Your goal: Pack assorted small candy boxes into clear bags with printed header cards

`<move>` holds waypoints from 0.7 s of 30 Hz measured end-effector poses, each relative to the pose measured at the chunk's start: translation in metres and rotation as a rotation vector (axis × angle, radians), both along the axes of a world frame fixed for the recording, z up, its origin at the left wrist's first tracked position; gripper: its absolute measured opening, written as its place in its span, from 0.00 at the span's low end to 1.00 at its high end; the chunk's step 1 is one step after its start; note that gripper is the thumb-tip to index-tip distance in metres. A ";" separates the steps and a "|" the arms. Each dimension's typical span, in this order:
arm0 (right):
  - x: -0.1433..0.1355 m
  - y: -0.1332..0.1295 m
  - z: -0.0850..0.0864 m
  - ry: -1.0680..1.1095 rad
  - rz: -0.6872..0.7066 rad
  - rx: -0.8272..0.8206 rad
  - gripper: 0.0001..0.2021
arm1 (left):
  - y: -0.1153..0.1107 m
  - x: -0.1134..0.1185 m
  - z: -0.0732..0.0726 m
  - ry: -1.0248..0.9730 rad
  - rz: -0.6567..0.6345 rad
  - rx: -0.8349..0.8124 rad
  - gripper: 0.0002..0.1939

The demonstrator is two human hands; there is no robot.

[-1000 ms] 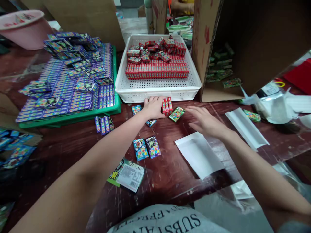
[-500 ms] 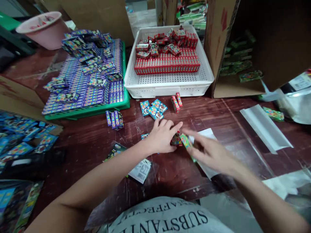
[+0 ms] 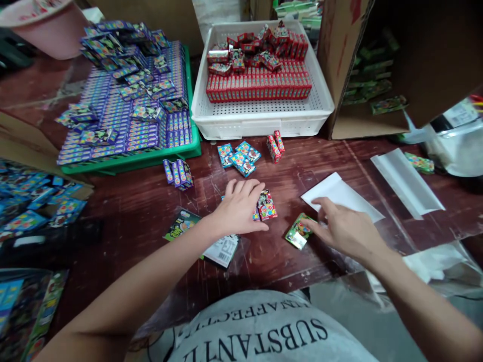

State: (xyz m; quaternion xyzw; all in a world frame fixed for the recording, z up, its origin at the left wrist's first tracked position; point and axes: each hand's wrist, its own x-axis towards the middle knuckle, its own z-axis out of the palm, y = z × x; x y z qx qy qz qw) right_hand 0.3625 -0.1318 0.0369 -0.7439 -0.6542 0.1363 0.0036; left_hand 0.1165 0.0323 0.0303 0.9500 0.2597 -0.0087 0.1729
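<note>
My left hand (image 3: 241, 206) is spread over a row of small printed boxes, thumb and fingers apart. A red box (image 3: 267, 205) shows at its right side, with part of a purple box (image 3: 256, 215) beside it; my palm hides the rest. My right hand (image 3: 345, 229) is open, its thumb tip at the edge of a green box (image 3: 299, 231) lying on the table. Under my left wrist lies a dark printed packet (image 3: 222, 251) in clear film. Beyond my hands are several blue boxes (image 3: 243, 163), two red boxes (image 3: 274, 147) and a few purple boxes (image 3: 178, 174).
A white basket (image 3: 260, 123) of red boxes stands at the back, beside a green tray (image 3: 151, 160) of purple boxes. An open carton (image 3: 339, 120) with green boxes is at right. White folded sheets (image 3: 341, 196) lie on the right; loose blue boxes (image 3: 30, 201) pile at left.
My right hand has set the green box down on the table and loosened its fingers. My left hand has shifted slightly left, leaving more of the red box in view.
</note>
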 end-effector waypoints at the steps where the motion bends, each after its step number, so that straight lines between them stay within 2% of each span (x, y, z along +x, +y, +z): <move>1: 0.006 0.001 0.006 0.018 0.201 0.048 0.26 | 0.003 -0.010 0.008 0.005 -0.035 -0.011 0.53; 3: 0.015 0.003 0.013 0.065 0.571 0.077 0.32 | 0.009 -0.037 0.025 0.046 -0.126 -0.041 0.55; 4: 0.017 0.004 0.012 0.073 0.688 0.058 0.35 | 0.010 -0.053 0.033 0.084 -0.167 -0.060 0.54; 6: 0.017 0.007 0.006 0.060 0.760 0.003 0.33 | 0.009 -0.089 0.041 0.170 -0.210 -0.096 0.52; 7: 0.014 0.009 0.001 0.041 0.730 -0.022 0.30 | 0.006 -0.107 0.041 0.216 -0.216 -0.110 0.51; 9: 0.003 0.014 -0.009 -0.031 0.555 -0.054 0.26 | -0.005 -0.142 0.035 0.292 -0.200 -0.119 0.50; 12: -0.020 0.025 -0.018 -0.135 0.221 -0.070 0.33 | -0.024 -0.178 0.019 0.339 -0.108 -0.080 0.45; 14: -0.032 0.036 -0.018 -0.159 0.115 -0.073 0.36 | -0.034 -0.187 0.012 0.316 -0.026 -0.056 0.39; 16: -0.036 0.050 -0.017 -0.175 0.099 -0.053 0.37 | -0.040 -0.186 0.009 0.261 0.020 -0.050 0.34; 18: -0.037 0.065 -0.015 -0.193 0.131 0.052 0.39 | -0.043 -0.178 0.009 0.193 0.018 -0.058 0.33; 19: -0.037 0.072 -0.015 -0.181 0.184 0.129 0.40 | -0.043 -0.174 0.009 0.162 0.005 -0.067 0.34; 21: -0.042 0.086 -0.019 -0.112 0.389 0.267 0.43 | -0.043 -0.167 0.010 0.118 -0.021 -0.090 0.39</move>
